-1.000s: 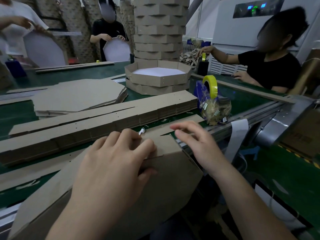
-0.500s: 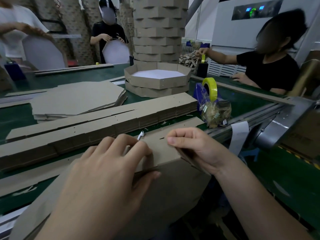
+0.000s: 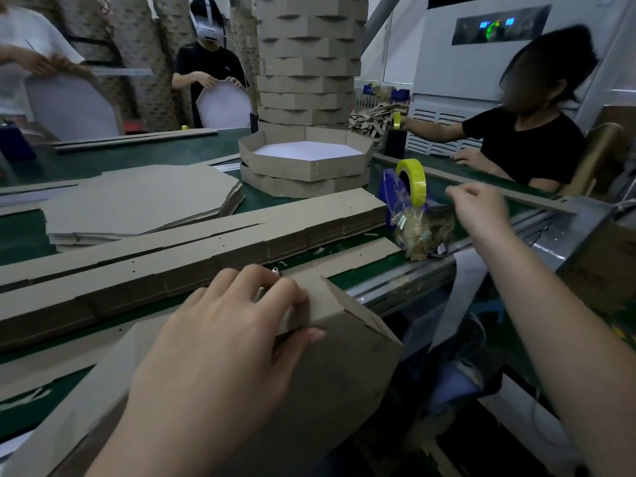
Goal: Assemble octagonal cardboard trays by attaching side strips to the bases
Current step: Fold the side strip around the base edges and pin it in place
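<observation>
A brown octagonal cardboard base (image 3: 347,366) leans against the table's near edge, tilted towards me. A side strip (image 3: 309,297) is folded along its top edge, and my left hand (image 3: 223,342) grips strip and base together there, thumb on the near face. My right hand (image 3: 478,211) is raised in the air beside the yellow tape roll (image 3: 414,182) on its blue dispenser, fingers loosely curled; whether it pinches tape I cannot tell.
Stacks of side strips (image 3: 192,249) lie across the green table (image 3: 103,160). Flat octagonal bases (image 3: 137,197) are piled at left. Finished trays (image 3: 306,160) sit behind, before a tall tray stack (image 3: 306,60). A clear bag (image 3: 423,232) lies under the dispenser. Three people work around the table.
My right hand left the folded strip and rose to the right, up to the tape roll. My left hand kept its grip on the strip and base.
</observation>
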A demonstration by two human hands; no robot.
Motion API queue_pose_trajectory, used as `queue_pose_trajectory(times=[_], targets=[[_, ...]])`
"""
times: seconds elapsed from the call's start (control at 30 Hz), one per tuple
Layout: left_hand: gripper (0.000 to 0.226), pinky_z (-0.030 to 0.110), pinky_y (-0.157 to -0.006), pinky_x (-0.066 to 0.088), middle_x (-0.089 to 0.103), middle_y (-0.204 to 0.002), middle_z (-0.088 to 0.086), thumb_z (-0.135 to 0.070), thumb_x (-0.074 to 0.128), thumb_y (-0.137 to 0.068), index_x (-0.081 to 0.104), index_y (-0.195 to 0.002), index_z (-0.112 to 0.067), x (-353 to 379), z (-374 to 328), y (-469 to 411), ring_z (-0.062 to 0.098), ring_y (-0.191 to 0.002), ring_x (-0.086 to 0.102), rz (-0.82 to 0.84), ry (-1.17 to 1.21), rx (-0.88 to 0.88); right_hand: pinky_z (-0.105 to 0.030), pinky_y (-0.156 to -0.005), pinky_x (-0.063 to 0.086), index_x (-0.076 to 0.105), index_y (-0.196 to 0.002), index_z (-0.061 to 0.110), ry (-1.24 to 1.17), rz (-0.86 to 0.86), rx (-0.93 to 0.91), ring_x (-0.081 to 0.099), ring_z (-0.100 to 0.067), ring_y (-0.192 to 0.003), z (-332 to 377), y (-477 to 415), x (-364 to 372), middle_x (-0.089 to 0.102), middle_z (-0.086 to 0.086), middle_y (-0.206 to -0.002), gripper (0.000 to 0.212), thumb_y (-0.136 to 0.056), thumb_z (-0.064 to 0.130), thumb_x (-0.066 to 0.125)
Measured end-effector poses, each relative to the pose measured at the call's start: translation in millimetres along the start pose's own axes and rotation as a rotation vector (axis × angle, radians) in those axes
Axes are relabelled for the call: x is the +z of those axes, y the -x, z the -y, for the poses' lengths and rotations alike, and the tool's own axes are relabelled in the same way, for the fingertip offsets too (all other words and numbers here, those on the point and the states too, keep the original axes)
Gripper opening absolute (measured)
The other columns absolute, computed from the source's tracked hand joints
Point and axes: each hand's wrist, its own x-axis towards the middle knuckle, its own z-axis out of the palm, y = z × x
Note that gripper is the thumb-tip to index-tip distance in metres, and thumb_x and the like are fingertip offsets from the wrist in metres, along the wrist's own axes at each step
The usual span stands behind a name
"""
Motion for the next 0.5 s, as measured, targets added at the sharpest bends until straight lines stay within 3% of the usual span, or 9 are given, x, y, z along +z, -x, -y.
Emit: queue_pose_trajectory(times=[0.13,0.2,0.3,0.33,0.4,0.5], targets=[[0.034,0.023,-0.058,0.035,0.061,-0.091,-0.009,-0.058,0.046,-0.081,0.065,-0.089,-0.030,4.2,2.1,-1.2,0.020,-0.078,0.061,0.017,-0.013,0.003,-0.030,-0.050,0.030,0.068,-0.091,0.020,-0.036,0.180,0.251,0.042,-0.016,-0.057,-12.3,-24.1,6.5,0.049,0.003,-0.066,0.027,-0.085,0.045,0.065],[0.034,0.025,-0.058,0.037,0.062,-0.092,-0.009,-0.058,0.045,-0.082,0.065,-0.089,-0.030,5.3,2.3,-2.0,0.020,-0.078,0.061,0.023,-0.017,0.004,-0.024,-0.044,0.032,0.070,-0.087,0.018,-0.109,0.183,0.269,0.048,-0.011,-0.049,-13.3,-30.8,9.6,0.059,0.004,-0.062,0.022,-0.080,0.039,0.073],[0.029,0.026,-0.057,0.037,0.062,-0.091,-0.008,-0.055,0.050,-0.086,0.064,-0.087,-0.030,6.2,1.6,-1.6,0.021,-0.078,0.061,-0.001,-0.018,0.004,-0.018,-0.031,0.022,0.075,-0.095,0.014,-0.274,0.210,0.366,0.034,-0.004,-0.038,-12.5,-34.8,11.5,0.067,0.004,-0.081,0.022,-0.077,0.026,0.074],[0.030,0.025,-0.058,0.037,0.062,-0.091,-0.008,-0.056,0.049,-0.085,0.064,-0.087,-0.030,6.2,1.7,-1.4,0.021,-0.077,0.062,-0.005,-0.020,0.004,-0.017,-0.030,0.020,0.075,-0.096,0.014,-0.320,0.207,0.400,0.032,-0.005,-0.036,-12.0,-35.1,11.8,0.067,0.004,-0.085,0.022,-0.077,0.023,0.073],[0.034,0.024,-0.058,0.036,0.062,-0.091,-0.008,-0.056,0.043,-0.083,0.064,-0.087,-0.030,5.7,1.4,-0.9,0.021,-0.077,0.061,0.007,-0.025,0.006,-0.016,-0.031,0.022,0.075,-0.089,0.017,-0.400,0.182,0.437,0.034,-0.004,-0.031,-8.9,-34.0,11.9,0.064,0.010,-0.073,0.013,-0.078,0.023,0.073],[0.036,0.024,-0.058,0.035,0.061,-0.090,-0.009,-0.056,0.039,-0.082,0.064,-0.087,-0.030,5.0,1.8,-1.5,0.020,-0.077,0.061,0.012,-0.023,0.004,-0.016,-0.037,0.027,0.074,-0.079,0.020,-0.501,0.138,0.445,0.034,-0.004,-0.041,-2.1,-27.8,11.2,0.049,0.012,-0.069,0.004,-0.078,0.025,0.072]])
